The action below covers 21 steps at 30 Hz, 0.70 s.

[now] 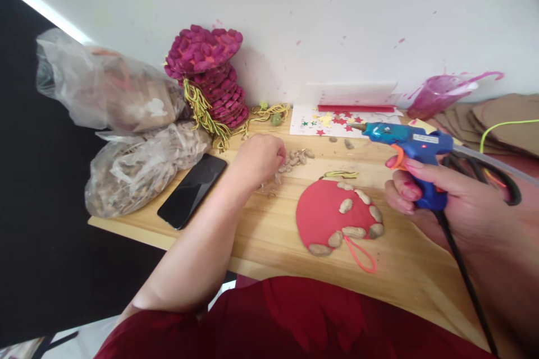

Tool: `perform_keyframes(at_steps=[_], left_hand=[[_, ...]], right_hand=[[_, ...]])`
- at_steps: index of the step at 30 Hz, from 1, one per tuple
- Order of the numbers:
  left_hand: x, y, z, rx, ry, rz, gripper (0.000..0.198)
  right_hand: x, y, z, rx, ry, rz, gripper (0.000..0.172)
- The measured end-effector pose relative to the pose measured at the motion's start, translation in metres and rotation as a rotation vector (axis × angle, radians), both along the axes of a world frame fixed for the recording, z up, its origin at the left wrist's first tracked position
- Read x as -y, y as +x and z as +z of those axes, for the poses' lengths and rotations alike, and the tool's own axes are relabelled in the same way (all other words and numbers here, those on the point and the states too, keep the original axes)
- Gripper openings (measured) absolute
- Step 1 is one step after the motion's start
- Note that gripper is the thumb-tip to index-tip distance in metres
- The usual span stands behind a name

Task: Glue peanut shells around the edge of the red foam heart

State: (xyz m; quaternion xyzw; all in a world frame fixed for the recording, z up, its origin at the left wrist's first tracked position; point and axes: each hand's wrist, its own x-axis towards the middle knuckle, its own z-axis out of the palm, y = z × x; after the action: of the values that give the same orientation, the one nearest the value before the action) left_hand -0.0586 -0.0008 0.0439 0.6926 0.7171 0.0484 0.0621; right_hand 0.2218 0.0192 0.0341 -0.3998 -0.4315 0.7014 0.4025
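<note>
My right hand (425, 188) is wrapped round the handle of a blue hot glue gun (410, 139), with fingers by its orange trigger and the nozzle pointing left. At the small pile of peanut shells (297, 160), my left hand (261, 158) is closed with its fingers curled under; what they hold, if anything, is hidden. Between the hands a round red piece (318, 213) lies flat on the table. Whole peanuts (353, 231) sit along its right and lower edges, and one lies further in. An orange loop (364, 258) and a yellow-green tassel (339, 174) stick out from it.
A stack of magenta peanut-covered pieces (223, 84) stands by the wall. Left are plastic bags (138, 171) and a phone (192, 190). Star cutouts (339, 120) lie on white paper behind. A pink cup (433, 95) and cardboard pieces (509, 123) are right; the gun's cord (465, 280) hangs down.
</note>
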Motion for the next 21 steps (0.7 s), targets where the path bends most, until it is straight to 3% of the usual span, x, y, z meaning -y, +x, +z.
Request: perform_keyframes(at_steps=[8, 14, 21], left_hand=[[-0.001, 0.002, 0.0, 0.009, -0.008, 0.024, 0.02], [0.005, -0.002, 0.01, 0.277, 0.119, 0.044, 0.014], [0.009, 0.017, 0.0, 0.22, 0.027, -0.092, 0.011]], right_hand=[[-0.001, 0.001, -0.002, -0.001, -0.009, -0.002, 0.017], [0.0, 0.001, -0.001, 0.001, -0.011, -0.014, 0.013], [0.0, 0.003, -0.002, 0.007, -0.015, -0.016, 0.014]])
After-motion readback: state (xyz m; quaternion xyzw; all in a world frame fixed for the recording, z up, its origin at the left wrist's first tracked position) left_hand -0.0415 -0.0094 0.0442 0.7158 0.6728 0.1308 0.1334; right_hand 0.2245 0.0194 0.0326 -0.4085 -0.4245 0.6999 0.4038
